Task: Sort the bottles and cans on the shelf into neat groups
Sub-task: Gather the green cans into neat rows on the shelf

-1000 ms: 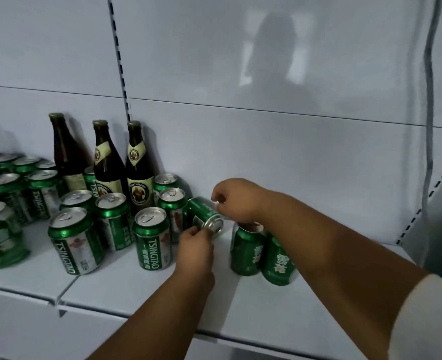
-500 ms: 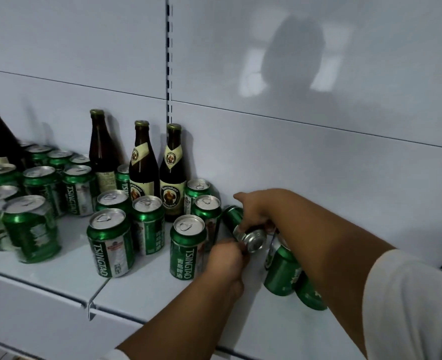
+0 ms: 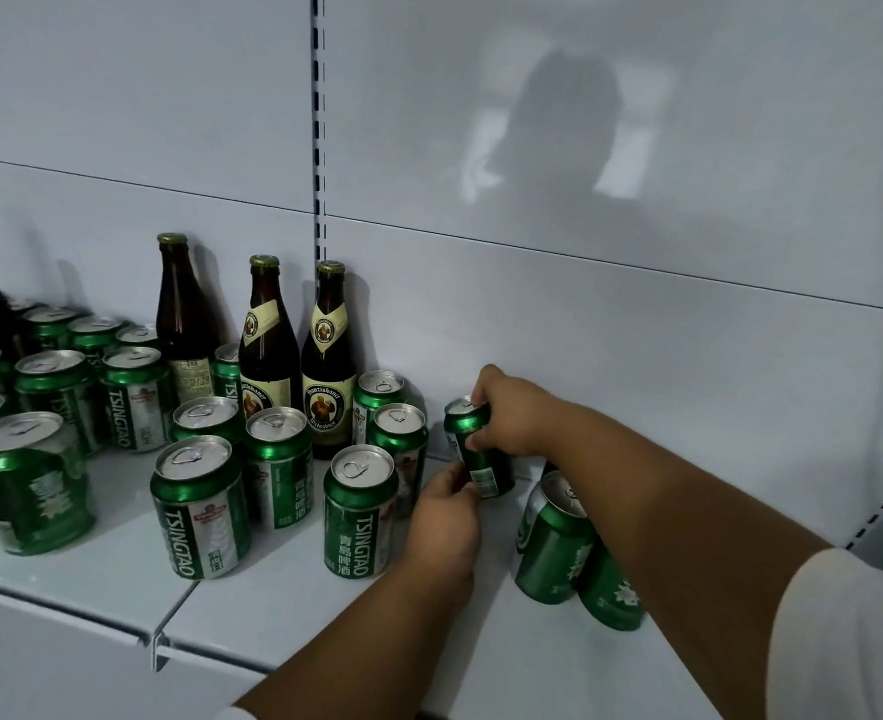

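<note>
- Can (image 3: 478, 452), green, small, near-upright with its top tipped slightly toward the camera's left, at the back of the shelf (image 3: 283, 605) close to the rear panel (image 3: 637, 366); whether its base touches the shelf cannot be told.
- Right hand (image 3: 515, 413): fingers curled over the can's top rim and upper side, gripping it from the right.
- Left hand (image 3: 447, 517): fingertips pinching the can's lower side near the barcode label, from below and in front.
- Tsingtao can (image 3: 360, 511), upright, just left of the left hand and in front of the held can; nearest obstacle on that side.
- Two upright cans (image 3: 397, 439) directly left of the grip, one behind the other, close to the held can.
- Two labelled brown bottles (image 3: 327, 366), upright against the rear panel, further left of the grip; a third brown bottle (image 3: 185, 335) with its back label showing stands left of them.
- Leaning can (image 3: 553, 543), just right of and below the grip, under the right forearm, tilted with its top toward the held can; a second green can (image 3: 611, 595) beside it, partly hidden by the arm.
- Further cans (image 3: 200, 506), green, upright, in loose rows well left of the grip, running to the frame's left edge.
- White sleeve (image 3: 844, 636) on the right arm, at the near right.
- Slotted upright (image 3: 318, 122) in the rear panel, above the bottles.
</note>
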Action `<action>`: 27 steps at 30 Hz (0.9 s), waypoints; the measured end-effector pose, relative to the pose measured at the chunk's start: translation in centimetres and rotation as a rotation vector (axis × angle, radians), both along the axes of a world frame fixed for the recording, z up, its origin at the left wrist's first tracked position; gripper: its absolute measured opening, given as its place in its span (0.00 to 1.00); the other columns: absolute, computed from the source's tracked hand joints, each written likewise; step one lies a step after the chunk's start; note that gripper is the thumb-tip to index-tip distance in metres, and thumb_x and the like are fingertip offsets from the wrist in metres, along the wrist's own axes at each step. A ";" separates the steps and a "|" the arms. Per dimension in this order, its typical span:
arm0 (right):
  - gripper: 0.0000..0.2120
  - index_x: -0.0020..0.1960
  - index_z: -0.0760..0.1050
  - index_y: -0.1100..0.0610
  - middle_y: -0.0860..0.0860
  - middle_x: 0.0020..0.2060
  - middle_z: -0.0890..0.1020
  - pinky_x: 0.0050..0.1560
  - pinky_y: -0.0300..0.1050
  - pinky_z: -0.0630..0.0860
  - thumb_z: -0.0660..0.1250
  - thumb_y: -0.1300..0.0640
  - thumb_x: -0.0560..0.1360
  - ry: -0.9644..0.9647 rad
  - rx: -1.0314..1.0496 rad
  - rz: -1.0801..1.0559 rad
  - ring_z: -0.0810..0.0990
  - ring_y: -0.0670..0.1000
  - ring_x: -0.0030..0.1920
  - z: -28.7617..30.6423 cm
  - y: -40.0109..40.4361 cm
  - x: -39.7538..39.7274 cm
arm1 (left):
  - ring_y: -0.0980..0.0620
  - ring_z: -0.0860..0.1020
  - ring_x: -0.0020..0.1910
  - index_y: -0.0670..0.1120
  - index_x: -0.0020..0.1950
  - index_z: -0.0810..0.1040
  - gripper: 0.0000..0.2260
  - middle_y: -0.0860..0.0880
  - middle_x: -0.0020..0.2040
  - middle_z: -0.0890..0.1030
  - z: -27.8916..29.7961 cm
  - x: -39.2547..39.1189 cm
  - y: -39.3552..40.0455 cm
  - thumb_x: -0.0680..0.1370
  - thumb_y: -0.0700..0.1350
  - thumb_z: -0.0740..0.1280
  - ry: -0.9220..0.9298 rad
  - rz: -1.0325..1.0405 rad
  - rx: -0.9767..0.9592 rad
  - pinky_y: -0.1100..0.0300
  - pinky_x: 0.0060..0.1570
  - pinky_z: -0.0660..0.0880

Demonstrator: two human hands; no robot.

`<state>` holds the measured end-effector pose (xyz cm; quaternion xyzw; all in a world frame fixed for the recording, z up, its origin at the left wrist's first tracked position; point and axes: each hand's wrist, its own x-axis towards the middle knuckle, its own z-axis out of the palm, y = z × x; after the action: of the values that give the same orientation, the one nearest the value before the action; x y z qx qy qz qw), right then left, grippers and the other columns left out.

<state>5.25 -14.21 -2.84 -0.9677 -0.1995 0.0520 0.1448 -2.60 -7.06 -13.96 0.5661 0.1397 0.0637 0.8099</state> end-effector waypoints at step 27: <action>0.08 0.50 0.77 0.52 0.49 0.46 0.80 0.50 0.47 0.76 0.66 0.48 0.77 -0.268 0.110 -0.255 0.77 0.50 0.47 -0.7 -6.4 -10.9 | 0.59 0.76 0.58 0.55 0.65 0.71 0.21 0.59 0.59 0.76 -0.5 -4.8 -0.1 0.75 0.42 0.71 -0.180 -0.353 0.453 0.60 0.59 0.73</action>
<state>-5.68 -20.62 -3.56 -0.9741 -0.0952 -0.1069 0.1751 -7.36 -7.15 -14.48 0.7399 -0.0511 0.0016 0.6708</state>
